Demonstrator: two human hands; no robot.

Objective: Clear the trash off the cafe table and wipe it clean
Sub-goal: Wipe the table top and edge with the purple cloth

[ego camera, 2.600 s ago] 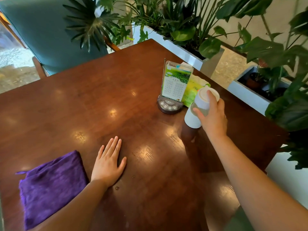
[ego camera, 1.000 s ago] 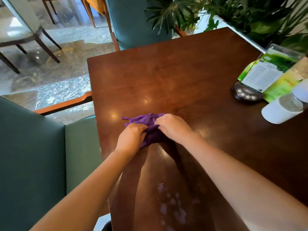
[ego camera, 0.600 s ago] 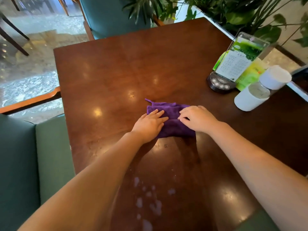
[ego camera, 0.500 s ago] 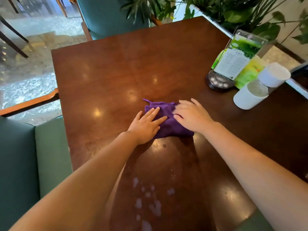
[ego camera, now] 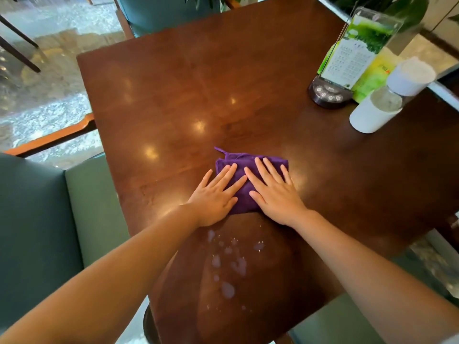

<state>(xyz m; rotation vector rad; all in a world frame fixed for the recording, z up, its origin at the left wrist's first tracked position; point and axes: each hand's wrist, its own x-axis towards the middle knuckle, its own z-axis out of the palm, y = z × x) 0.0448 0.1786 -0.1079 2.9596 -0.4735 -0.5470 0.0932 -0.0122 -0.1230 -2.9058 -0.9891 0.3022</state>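
A folded purple cloth (ego camera: 244,192) lies flat near the middle of the dark wooden table (ego camera: 198,90). My left hand (ego camera: 215,198) and my right hand (ego camera: 274,193) both press down on it with fingers spread, side by side, palms at its near edge. White foamy droplets (ego camera: 228,265) speckle the table surface between my forearms, just behind the cloth.
At the table's right stand a white spray bottle (ego camera: 387,98), a menu holder on a round call-button base (ego camera: 347,58) and a green packet (ego camera: 372,75). Teal bench seats (ego camera: 49,232) border the left and near edges. Planters line the far right.
The right hand left the spray bottle; both hands gathered the cloth, slid it toward the table's middle and now lie flat on it with fingers spread. Foam spots appeared on the table.
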